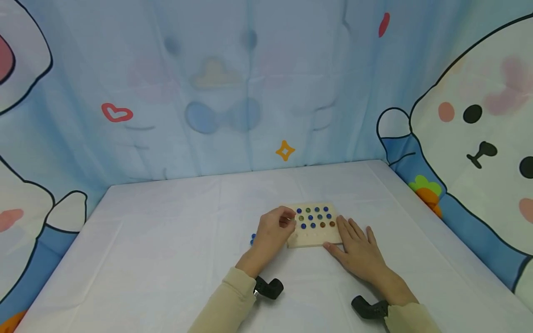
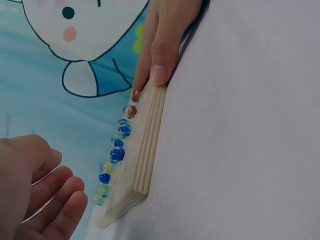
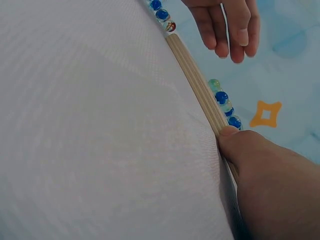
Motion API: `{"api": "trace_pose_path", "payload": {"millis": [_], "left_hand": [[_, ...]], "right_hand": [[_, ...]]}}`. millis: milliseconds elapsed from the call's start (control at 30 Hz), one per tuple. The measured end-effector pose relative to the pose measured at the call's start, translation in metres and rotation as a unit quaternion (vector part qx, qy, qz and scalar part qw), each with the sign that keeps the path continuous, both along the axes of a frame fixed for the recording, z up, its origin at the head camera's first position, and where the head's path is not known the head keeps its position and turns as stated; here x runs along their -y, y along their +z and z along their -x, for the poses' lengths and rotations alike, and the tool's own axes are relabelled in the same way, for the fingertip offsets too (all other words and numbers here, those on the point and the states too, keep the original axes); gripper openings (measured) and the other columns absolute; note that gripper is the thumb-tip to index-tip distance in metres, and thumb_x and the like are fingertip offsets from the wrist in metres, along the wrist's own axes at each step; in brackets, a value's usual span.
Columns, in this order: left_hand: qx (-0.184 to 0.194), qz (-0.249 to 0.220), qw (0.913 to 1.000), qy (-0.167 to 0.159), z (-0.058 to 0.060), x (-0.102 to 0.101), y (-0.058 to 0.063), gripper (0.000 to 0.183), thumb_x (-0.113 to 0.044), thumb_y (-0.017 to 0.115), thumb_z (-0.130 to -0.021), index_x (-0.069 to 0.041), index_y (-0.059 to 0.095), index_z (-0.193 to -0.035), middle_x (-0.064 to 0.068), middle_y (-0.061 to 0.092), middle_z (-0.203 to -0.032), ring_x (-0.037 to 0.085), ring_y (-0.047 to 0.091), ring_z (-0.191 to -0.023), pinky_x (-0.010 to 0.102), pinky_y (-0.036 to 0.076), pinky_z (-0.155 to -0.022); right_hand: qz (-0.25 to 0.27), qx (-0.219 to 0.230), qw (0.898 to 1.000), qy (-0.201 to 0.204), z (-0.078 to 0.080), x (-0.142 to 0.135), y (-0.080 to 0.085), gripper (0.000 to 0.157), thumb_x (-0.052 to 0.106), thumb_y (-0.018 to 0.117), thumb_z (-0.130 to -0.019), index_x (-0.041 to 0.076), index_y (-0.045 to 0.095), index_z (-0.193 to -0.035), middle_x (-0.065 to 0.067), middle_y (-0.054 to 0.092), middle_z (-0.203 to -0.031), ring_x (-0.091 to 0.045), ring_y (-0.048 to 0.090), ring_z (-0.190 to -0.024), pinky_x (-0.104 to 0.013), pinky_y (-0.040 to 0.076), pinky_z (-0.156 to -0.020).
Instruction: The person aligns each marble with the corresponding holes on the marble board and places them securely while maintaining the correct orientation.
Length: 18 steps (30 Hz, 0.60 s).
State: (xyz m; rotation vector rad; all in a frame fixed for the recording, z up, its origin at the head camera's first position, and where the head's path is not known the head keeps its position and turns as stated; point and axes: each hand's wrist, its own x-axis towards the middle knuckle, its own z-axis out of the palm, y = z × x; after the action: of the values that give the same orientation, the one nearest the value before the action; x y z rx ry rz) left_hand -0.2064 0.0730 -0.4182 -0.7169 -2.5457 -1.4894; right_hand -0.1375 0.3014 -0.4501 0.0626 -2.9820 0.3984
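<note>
A pale wooden board [image 1: 310, 238] lies on the table with rows of glass marbles [image 1: 310, 217] in its hollows, mostly blue and green, two of them brownish. My left hand [image 1: 272, 231] hovers at the board's left side, fingers loosely curled; no marble shows between them in either wrist view. My right hand [image 1: 360, 252] rests against the right edge with fairly straight fingers, its thumb [image 3: 231, 132] touching the front edge. Loose marbles [image 1: 252, 237] lie left of the board, partly hidden behind the left hand; the right wrist view shows a brown-swirled one [image 3: 170, 26] among them.
A white cloth [image 1: 166, 240] covers the table. Behind it hangs a light-blue curtain [image 1: 225, 152] printed with cartoon animals. Both wrists wear black camera mounts, the left one [image 1: 269, 288] and the right one [image 1: 369, 309], close above the cloth.
</note>
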Motion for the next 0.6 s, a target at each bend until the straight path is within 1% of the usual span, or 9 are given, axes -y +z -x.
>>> {"api": "trace_pose_path", "payload": {"millis": [167,367,600], "left_hand": [[-0.002,-0.004,1.0,0.002,0.0,0.009,0.003,0.02,-0.009,0.064,-0.093,-0.006,0.067,-0.112,0.001,0.072,-0.104,0.01,0.065,-0.093,0.019,0.055,-0.082],[-0.004,-0.003,1.0,0.007,0.001,0.02,0.006,0.02,-0.011,0.062,-0.095,-0.006,0.067,-0.114,0.002,0.071,-0.105,0.012,0.066,-0.094,0.021,0.055,-0.083],[-0.012,-0.004,0.9998,0.015,0.003,0.031,0.005,0.022,-0.01,0.061,-0.096,-0.006,0.066,-0.117,0.003,0.071,-0.105,0.013,0.066,-0.094,0.022,0.056,-0.083]], "right_hand": [[-0.003,-0.003,1.0,0.001,0.001,0.0,0.0,0.093,0.062,0.047,-0.096,-0.005,0.02,-0.154,-0.028,0.025,-0.159,-0.047,0.02,-0.147,-0.071,0.005,-0.115],[-0.003,-0.006,1.0,0.004,0.001,0.0,0.0,0.093,0.062,0.047,-0.096,-0.005,0.02,-0.154,-0.027,0.025,-0.159,-0.047,0.02,-0.147,-0.071,0.005,-0.115],[-0.001,-0.005,1.0,0.004,0.001,-0.001,0.0,0.093,0.062,0.047,-0.096,-0.005,0.02,-0.154,-0.027,0.024,-0.159,-0.047,0.02,-0.147,-0.071,0.005,-0.115]]}}
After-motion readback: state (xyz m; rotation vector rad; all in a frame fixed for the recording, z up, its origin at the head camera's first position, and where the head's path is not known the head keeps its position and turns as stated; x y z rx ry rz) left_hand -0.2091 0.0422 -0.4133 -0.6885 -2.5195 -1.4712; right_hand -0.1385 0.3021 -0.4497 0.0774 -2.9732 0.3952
